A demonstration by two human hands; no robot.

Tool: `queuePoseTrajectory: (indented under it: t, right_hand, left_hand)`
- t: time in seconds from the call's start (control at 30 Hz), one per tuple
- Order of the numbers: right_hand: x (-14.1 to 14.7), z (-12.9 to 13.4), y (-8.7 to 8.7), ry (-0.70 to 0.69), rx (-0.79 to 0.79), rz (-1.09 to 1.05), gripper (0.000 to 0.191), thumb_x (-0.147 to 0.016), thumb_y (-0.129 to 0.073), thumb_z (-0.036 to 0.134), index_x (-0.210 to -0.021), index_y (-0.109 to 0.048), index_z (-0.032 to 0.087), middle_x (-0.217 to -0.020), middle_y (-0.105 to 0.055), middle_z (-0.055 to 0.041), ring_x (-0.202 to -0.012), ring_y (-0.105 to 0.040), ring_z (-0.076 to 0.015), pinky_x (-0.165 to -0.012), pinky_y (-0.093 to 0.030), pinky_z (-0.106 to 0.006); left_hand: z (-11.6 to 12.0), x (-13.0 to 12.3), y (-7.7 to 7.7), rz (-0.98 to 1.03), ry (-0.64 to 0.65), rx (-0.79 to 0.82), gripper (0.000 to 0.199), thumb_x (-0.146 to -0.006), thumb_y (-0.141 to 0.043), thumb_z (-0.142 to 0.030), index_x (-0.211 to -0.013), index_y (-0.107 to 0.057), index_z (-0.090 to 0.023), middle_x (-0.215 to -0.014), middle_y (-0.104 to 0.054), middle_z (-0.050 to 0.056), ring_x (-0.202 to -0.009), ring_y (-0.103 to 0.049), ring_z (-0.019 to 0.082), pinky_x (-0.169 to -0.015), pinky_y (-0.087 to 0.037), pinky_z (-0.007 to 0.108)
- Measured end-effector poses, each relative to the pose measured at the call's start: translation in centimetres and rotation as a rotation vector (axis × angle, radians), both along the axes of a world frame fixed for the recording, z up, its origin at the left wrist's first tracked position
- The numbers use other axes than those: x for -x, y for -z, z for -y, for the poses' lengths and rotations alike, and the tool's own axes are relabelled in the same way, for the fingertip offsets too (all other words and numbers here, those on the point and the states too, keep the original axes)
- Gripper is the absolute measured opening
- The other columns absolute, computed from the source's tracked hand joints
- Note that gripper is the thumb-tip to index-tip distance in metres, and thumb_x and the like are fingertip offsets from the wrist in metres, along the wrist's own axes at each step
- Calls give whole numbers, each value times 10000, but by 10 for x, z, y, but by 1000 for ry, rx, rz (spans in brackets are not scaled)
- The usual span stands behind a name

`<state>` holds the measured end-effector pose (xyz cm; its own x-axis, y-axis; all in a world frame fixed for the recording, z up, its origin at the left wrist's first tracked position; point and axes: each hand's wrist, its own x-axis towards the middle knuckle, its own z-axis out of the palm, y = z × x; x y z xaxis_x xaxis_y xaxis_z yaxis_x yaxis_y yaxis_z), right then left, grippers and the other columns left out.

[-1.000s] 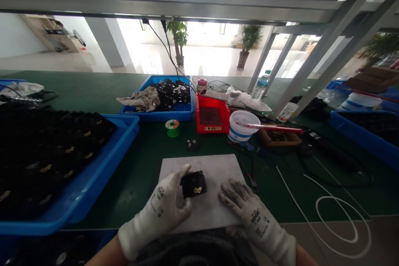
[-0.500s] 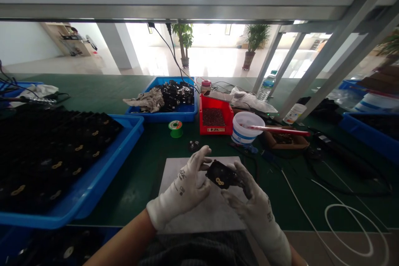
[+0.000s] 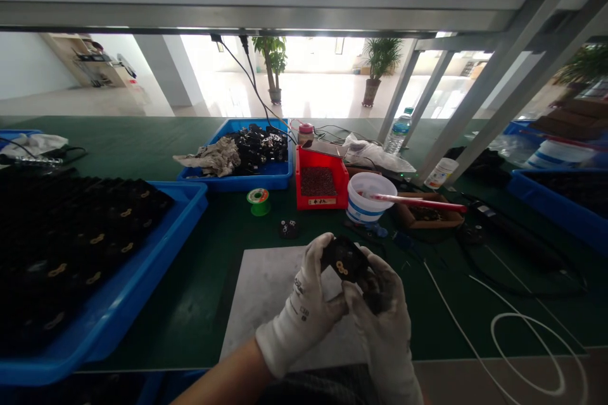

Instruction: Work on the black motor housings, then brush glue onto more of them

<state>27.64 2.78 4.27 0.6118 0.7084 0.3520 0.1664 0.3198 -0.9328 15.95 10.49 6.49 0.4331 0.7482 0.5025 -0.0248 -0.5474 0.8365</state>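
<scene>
A small black plastic housing [image 3: 349, 258] with a brass-coloured metal piece on its face is held up between my two gloved hands. My left hand [image 3: 316, 294] is closed on its left edge, fingertips at the upper corner and thumb below. On the other side my right hand [image 3: 380, 304] grips the right edge, its glove fingers stained dark. Both hands are over a white sheet [image 3: 256, 285] on the green bench. Just beyond the sheet lies a small black part with silvery dots [image 3: 288, 228].
At left, a blue tray [image 3: 156, 266] holds many similar black housings. Behind stand another blue tray [image 3: 280, 182], a green solder spool [image 3: 259, 202], a red bin [image 3: 327, 202] of small dark parts and a white bucket [image 3: 370, 199]. White tubing [image 3: 451, 304] curls at right.
My left hand has moved right and closed onto the housing, which has shifted slightly right and turned. My right hand's fingers have drawn in around it. The whole view has shifted a little.
</scene>
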Motion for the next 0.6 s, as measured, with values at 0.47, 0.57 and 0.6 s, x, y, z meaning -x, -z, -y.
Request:
queuePoseTrajectory:
  t: [0.47,0.57,0.6]
  right_hand:
    - [-68,21,-49,250,178,138,290,-935,-739,448,-1152,-702,259,-1170,-737,-93,-1035,-730,-244,-808,-645,-328]
    - [-106,6,-65,329,321,48,554,-795,-813,538,-1232,-663,234,-1062,-727,-66,-866,-719,-216,-637,-604,-281]
    - [-117,-3,-70,346,343,54,635,-750,-832,550,-1262,-640,228,-1049,-720,-59,-841,-711,-212,-619,-592,-280]
  left_hand:
    - [-2,56,-20,-406,345,-218,973,-794,-560,84,-1624,-305,-355,-1648,-463,103,-1504,-496,292,-1214,-497,459]
    - [-8,67,1,-420,368,7,899,-765,-611,67,-1544,-453,-353,-1560,-567,87,-1436,-571,315,-1218,-484,524]
    - [-10,68,7,-405,345,73,851,-769,-638,47,-1515,-486,-334,-1529,-589,96,-1420,-583,327,-1223,-469,556]
